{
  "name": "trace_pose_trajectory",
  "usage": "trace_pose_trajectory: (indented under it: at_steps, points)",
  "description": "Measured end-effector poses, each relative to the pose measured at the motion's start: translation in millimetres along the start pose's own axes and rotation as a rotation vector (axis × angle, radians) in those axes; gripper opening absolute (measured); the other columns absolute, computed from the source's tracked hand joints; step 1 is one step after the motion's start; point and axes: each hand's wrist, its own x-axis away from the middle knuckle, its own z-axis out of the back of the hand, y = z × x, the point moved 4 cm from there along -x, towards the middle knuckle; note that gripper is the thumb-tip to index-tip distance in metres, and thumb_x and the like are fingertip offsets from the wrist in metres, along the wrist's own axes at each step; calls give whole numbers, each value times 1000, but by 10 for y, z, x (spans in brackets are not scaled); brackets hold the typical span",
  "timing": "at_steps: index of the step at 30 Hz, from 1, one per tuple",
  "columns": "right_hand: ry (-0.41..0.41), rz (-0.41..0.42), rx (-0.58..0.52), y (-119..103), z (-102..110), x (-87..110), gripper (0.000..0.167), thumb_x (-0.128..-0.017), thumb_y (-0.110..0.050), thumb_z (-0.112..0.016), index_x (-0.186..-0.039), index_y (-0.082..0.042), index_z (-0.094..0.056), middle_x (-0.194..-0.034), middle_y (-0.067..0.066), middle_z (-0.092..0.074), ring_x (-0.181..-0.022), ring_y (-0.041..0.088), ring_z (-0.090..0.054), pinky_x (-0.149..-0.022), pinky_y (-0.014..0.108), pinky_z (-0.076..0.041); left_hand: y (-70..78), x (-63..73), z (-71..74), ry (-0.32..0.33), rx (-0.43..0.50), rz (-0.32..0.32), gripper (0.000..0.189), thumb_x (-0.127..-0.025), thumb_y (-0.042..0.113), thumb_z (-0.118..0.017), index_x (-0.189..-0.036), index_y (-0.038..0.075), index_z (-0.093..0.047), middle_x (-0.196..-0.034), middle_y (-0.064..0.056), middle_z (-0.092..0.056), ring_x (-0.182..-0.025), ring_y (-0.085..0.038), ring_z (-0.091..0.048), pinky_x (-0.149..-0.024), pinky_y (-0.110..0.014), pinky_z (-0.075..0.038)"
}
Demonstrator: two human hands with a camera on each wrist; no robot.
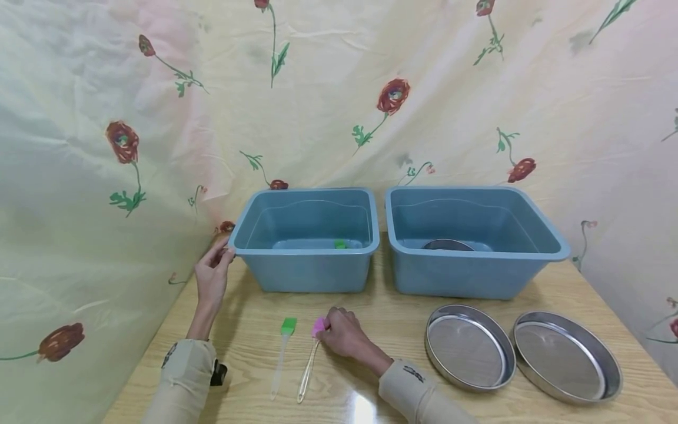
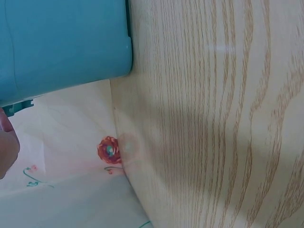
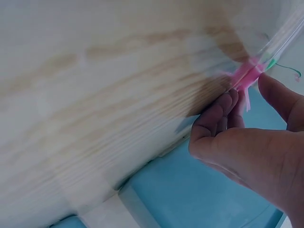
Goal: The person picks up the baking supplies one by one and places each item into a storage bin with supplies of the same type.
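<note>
one pink brush (image 1: 318,325), likely light; handle (image 1: 305,380) stiff, maybe slick, soft head (image 3: 248,73) grippier: our right hand (image 1: 343,334) pinches there; left hand (image 1: 213,277) grips tub rim (image 1: 302,252).

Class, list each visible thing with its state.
Left tub, upright, green object inside
Right tub, upright, metal object inside
Green brush, lying on table
Pink brush, held
Left sieve, lying flat
Right sieve, lying flat
Left hand, gripping left tub's rim
Right hand, pinching pink brush

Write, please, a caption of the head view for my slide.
Left hand holds a blue tub by its rim; right hand pinches a pink brush beside a green brush.
</note>
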Motion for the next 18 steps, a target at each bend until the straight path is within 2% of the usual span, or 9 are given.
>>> trace_pose_trajectory:
  at_steps: [7, 13, 18]
  points:
    - [-9, 35, -42, 6, 0, -13, 26, -87, 0, -76, -73, -5, -55, -77, 2, -49, -71, 17, -46, -64, 31, -42, -21, 6, 9, 0, -9, -10, 37, -103, 13, -65, -138, -1, -65, -98, 5, -67, -89, -8, -60, -84, -19, -52]
    - [-42, -7, -133, 19, -24, -15, 15, -89, 1, -71, -87, -4, -57, -79, 2, -55, -69, 13, -50, -59, 25, -44, -7, 8, 10, -5, -11, -8, 38, -102, 12, -65, -138, -1, -65, -99, 4, -66, -90, -8, -60, -86, -22, -53]
    - [-51, -25, -216, 12, -37, -19, 12, -88, 5, -67, -92, -2, -58, -80, 2, -59, -68, 12, -54, -57, 23, -46, 14, 3, 9, -12, -13, -4, 37, -103, 11, -65, -138, -1, -65, -96, 7, -65, -89, -7, -60, -86, -21, -52]
